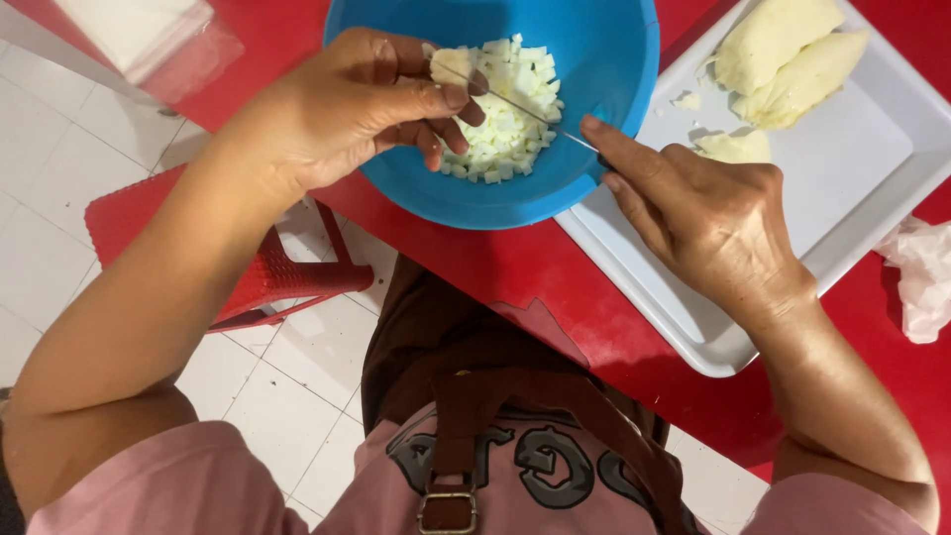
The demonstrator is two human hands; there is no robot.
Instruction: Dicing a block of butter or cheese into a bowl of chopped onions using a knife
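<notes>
My left hand (367, 104) hovers over a blue bowl (594, 59) and pinches a pale chunk of food (451, 64) between thumb and fingers. My right hand (693, 213) grips a thin knife (535, 117) whose blade reaches across the bowl's rim and meets that chunk. Several small pale cubes (505, 119) lie heaped inside the bowl under the blade.
A white tray (852, 178) to the right holds two large pale peeled pieces (783, 59) and a smaller one (733, 147). All rest on a red table (515, 267). A crumpled plastic bag (921, 277) lies far right; a red stool (267, 272) stands on the tiled floor.
</notes>
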